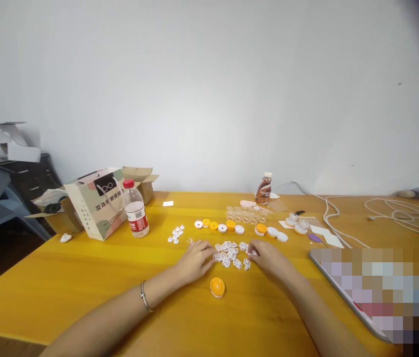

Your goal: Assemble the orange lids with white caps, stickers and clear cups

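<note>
A loose pile of white openwork plastic pieces lies on the table between my two hands. At its left edge rests my left hand, fingers curved and apart, nothing visibly gripped. My right hand is at the opposite edge, its thumb and fingers apart around the outermost white pieces, touching them. Nearer to me stands an orange-and-white round part with a domed centre. Behind the pile runs a row of white and orange round caps, with a second group of caps to its right.
Small white pegs lie left, near a red-capped water bottle and a paper bag. Clear rings and a brown bottle stand behind. At right are white cables and a grey-edged, pixelated flat object.
</note>
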Tool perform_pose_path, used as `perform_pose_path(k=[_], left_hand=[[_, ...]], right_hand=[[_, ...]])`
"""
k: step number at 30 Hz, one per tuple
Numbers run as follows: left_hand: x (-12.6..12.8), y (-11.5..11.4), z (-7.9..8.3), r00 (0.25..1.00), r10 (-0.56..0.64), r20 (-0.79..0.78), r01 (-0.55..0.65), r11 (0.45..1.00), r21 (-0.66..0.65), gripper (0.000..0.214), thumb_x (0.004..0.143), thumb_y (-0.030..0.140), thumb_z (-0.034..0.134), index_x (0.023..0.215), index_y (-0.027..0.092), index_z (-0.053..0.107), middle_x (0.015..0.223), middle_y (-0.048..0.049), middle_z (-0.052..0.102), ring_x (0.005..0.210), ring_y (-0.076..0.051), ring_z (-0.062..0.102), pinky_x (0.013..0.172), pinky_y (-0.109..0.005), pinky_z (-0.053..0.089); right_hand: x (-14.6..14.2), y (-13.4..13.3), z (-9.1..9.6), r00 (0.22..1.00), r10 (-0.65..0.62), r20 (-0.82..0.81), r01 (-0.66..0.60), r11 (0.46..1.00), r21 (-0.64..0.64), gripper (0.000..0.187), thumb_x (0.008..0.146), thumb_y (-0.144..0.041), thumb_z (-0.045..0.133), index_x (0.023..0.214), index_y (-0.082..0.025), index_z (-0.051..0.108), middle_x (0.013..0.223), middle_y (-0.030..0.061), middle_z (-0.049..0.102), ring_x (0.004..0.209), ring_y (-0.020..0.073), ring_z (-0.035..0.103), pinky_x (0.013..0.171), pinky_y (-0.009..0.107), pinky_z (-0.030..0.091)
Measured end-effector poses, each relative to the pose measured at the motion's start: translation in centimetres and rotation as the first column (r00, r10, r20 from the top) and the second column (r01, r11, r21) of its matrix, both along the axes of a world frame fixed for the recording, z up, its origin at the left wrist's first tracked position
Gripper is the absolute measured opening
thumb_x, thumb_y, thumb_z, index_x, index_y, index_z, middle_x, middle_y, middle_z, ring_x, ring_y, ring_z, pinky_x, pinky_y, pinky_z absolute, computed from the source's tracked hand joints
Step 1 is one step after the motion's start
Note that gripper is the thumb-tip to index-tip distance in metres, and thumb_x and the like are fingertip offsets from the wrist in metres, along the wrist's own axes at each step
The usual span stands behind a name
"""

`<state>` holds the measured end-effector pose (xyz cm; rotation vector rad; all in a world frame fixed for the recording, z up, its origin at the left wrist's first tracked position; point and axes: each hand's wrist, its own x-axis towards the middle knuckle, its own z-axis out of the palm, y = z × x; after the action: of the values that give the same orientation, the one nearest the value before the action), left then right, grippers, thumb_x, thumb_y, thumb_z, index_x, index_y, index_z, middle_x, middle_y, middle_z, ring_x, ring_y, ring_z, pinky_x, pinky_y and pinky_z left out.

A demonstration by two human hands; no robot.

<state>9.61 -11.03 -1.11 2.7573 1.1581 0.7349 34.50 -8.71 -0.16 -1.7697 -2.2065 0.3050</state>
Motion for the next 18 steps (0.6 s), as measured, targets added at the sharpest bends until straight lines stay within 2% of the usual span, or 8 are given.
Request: perform_pose_path(k=[3, 6, 9, 11, 14, 16, 18], left_hand=[[0.4, 0.8, -0.6, 0.999, 0.012, -0.046, -0.009, 0.999, 0.054, 0.021, 0.084, 0.031, 0.045, 0.099, 0.023, 0.058, 0.095, -0.0037, 0.057, 0.090, -0.017, 0.049, 0.081, -0.031, 0.034], [0.8, 0.9, -0.9, 0.997, 0.026, -0.070, -0.021, 0.997, 0.076, 0.019, 0.085, 0.029, 0.043, 0.092, 0.022, 0.060, 0.091, -0.0033, 0.058, 0.088, -0.017, 0.049, 0.078, -0.031, 0.033], [0.9, 0.8, -1.0, 0.999, 0.023, -0.041, -0.021, 0.998, 0.067, 0.018, 0.085, 0.026, 0.044, 0.087, 0.021, 0.061, 0.092, -0.0034, 0.059, 0.086, -0.017, 0.050, 0.076, -0.031, 0.034], [0.9, 0.7, -0.8, 0.999, 0.014, 0.042, -0.016, 0.999, 0.046, 0.016, 0.083, 0.025, 0.046, 0.085, 0.021, 0.061, 0.095, -0.0040, 0.059, 0.088, -0.017, 0.050, 0.078, -0.031, 0.034], [0.6, 0.4, -0.5, 0.964, 0.007, 0.266, 0.002, 0.999, -0.033, 0.013, 0.081, 0.024, 0.049, 0.081, 0.018, 0.060, 0.096, -0.0042, 0.059, 0.089, -0.016, 0.052, 0.081, -0.029, 0.036], [0.3, 0.2, -0.5, 0.916, 0.046, 0.399, 0.010, 0.991, -0.136, 0.012, 0.079, 0.024, 0.050, 0.077, 0.017, 0.059, 0.089, -0.0034, 0.061, 0.081, -0.014, 0.054, 0.075, -0.026, 0.040], [-0.1, 0.0, -0.5, 0.865, 0.129, 0.485, -0.006, 0.969, -0.247, 0.013, 0.078, 0.025, 0.051, 0.074, 0.015, 0.058, 0.077, -0.0020, 0.062, 0.068, -0.012, 0.054, 0.063, -0.022, 0.040]], right_hand=[[-0.1, 0.1, 0.3, 0.999, -0.025, -0.023, 0.025, 1.000, 0.007, 0.004, 0.069, -0.020, 0.054, 0.071, -0.018, 0.057, 0.080, 0.0067, 0.065, 0.077, 0.0202, 0.057, 0.059, 0.024, 0.034], [-0.2, 0.2, 0.7, 0.998, -0.034, -0.051, 0.036, 0.999, 0.032, 0.011, 0.075, -0.023, 0.048, 0.073, -0.018, 0.058, 0.082, 0.0064, 0.065, 0.078, 0.0199, 0.058, 0.062, 0.025, 0.036], [-0.6, 0.2, 0.9, 0.974, 0.007, -0.227, 0.003, 0.999, 0.042, 0.014, 0.076, -0.023, 0.045, 0.076, -0.019, 0.058, 0.080, 0.0048, 0.065, 0.077, 0.0181, 0.059, 0.065, 0.026, 0.040], [-1.1, 0.1, 1.0, 0.894, 0.049, -0.446, -0.039, 0.999, 0.032, 0.012, 0.074, -0.025, 0.047, 0.076, -0.019, 0.057, 0.076, 0.0034, 0.064, 0.073, 0.0172, 0.059, 0.065, 0.027, 0.042], [-2.1, -0.2, 1.0, 0.679, 0.073, -0.730, -0.101, 0.995, 0.005, 0.016, 0.069, -0.031, 0.055, 0.080, -0.019, 0.054, 0.071, 0.0010, 0.061, 0.070, 0.0162, 0.059, 0.065, 0.028, 0.045], [-2.9, -0.5, 0.8, 0.545, 0.067, -0.836, -0.160, 0.987, -0.025, 0.025, 0.065, -0.034, 0.061, 0.085, -0.019, 0.054, 0.070, 0.0000, 0.060, 0.069, 0.0157, 0.059, 0.067, 0.029, 0.046], [-3.8, -1.0, 0.6, 0.462, 0.034, -0.886, -0.219, 0.973, -0.077, 0.032, 0.063, -0.036, 0.065, 0.089, -0.019, 0.056, 0.072, 0.0003, 0.060, 0.069, 0.0152, 0.059, 0.069, 0.030, 0.046]])
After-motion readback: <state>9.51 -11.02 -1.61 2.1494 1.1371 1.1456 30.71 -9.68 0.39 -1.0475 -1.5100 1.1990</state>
